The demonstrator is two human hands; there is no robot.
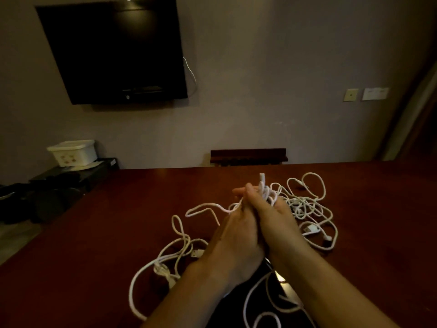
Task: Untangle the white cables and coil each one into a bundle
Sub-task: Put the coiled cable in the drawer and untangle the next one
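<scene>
I hold both my hands together above the brown table (123,209), pressed side by side. My left hand (236,235) has its fingers curled, and between the thumb and the fingers it pinches one strand of the white cables (307,204); this strand leaves my fingertips toward the left and falls in a loose loop (203,209) to the table. My right hand (276,223) is closed around a small bunch of the same cables, and a few short ends (262,183) stand up out of the top of my fist. The biggest part of the tangle lies on the table just behind and to the right of my right hand, with a flat connector (309,228) near my right wrist. More loops (175,254) lie on the table to the left of my left wrist, and others (260,301) pass under my forearms, close to the near edge of the table.
</scene>
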